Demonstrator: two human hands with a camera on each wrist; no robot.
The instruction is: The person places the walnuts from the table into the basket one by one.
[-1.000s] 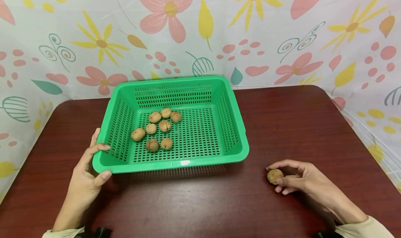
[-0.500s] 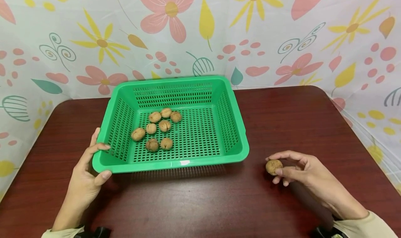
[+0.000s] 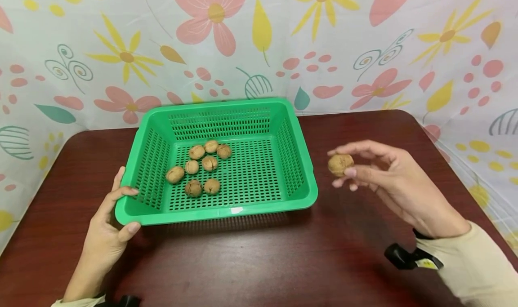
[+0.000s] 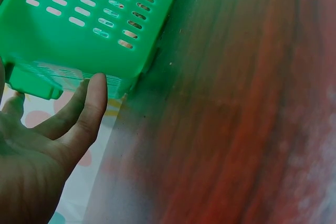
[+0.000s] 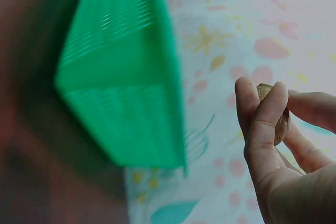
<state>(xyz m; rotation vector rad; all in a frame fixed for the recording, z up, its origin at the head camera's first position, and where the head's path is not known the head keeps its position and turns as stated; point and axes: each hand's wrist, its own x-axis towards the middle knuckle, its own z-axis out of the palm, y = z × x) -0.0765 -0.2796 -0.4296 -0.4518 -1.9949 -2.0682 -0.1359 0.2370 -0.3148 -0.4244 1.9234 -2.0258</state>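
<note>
A green perforated plastic basket (image 3: 218, 215) stands on the table, with several walnuts (image 3: 175, 175) lying loose toward the left of its floor. My left hand (image 3: 103, 235) holds the front left corner, thumb at the front rim and a finger over the left rim. In the left wrist view that hand (image 4: 42, 156) meets the basket's outer wall (image 4: 73, 51). Off the basket's right side, my right hand (image 3: 398, 183) pinches one walnut (image 3: 340, 164) above the table. The right wrist view shows this walnut (image 5: 282, 129) partly hidden by the fingers (image 5: 262, 129).
The dark reddish wooden table (image 3: 251, 271) has rounded back corners. Behind it and along the right hangs a white cloth (image 3: 291, 33) printed with flowers and leaves. A black strap device (image 3: 413, 257) sits at my right wrist.
My right hand has lifted the walnut and carried it up and slightly left, away from the table's front right area. The left hand keeps its place on the basket corner.
</note>
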